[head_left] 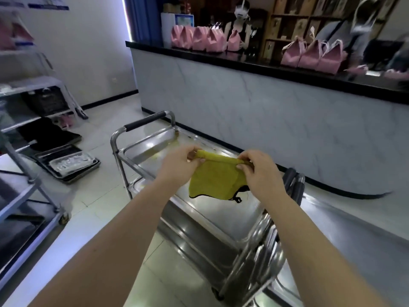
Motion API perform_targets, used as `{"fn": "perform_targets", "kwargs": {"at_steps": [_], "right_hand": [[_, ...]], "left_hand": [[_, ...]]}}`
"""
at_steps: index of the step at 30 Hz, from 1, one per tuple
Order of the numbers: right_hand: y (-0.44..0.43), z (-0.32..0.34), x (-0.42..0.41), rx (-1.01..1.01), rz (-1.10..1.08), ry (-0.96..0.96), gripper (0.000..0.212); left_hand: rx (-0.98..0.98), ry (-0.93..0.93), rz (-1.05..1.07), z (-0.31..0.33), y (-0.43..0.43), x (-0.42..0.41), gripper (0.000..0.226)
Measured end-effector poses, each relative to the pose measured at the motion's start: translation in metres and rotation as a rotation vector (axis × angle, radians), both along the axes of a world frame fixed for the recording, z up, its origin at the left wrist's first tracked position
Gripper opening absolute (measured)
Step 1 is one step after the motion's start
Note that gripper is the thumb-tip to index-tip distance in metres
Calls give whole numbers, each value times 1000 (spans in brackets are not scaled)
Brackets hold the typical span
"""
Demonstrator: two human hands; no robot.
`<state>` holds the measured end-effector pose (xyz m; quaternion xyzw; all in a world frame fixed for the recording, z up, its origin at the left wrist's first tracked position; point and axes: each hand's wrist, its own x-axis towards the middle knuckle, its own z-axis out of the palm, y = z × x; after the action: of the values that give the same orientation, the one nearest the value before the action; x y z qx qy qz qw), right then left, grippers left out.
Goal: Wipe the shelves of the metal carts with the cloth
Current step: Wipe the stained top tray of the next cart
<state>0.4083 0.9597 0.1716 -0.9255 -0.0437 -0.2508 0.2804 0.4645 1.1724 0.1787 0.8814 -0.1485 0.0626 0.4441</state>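
The yellow cloth [215,177] is held stretched in the air above the top shelf [212,209] of the metal cart [124,156], its upper edge pinched at the 9 o'clock end by the left hand [180,161] and at the 3 o'clock end by the right hand [257,166], each grip narrowed tight on the fabric. The step in hand is judged to be the folding or squaring of the cloth, since no shelf is touched by it yet. Next, the cloth would need to be lowered toward 6 o'clock and pressed flat onto the top shelf.
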Motion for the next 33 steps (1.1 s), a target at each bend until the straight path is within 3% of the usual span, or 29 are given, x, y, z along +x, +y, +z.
{"fn": "perform_targets", "kwargs": {"at_steps": [4,8,17,24,28,31,33], "right_hand": [[-9,0,45,15,-72,-24,9],[-15,-12,90,64,-193,7,13],[13,-68,128,179,-572,52,16],[40,-97,99,183,-777,166,17],[31,-113,80,122,-828,267,17],[20,-142,86,74,-841,398,18],[16,-174,95,28,-825,523,25]], "left_hand": [[-92,18,-53,1,-15,68,15],[-139,67,-250,-10,-30,137,19],[-42,244,-612,-60,-50,231,17],[-57,595,-867,-107,-51,225,10],[-172,803,-876,-139,-57,209,14],[-100,806,-795,-179,-67,202,15],[74,670,-751,-216,-71,204,35]]}}
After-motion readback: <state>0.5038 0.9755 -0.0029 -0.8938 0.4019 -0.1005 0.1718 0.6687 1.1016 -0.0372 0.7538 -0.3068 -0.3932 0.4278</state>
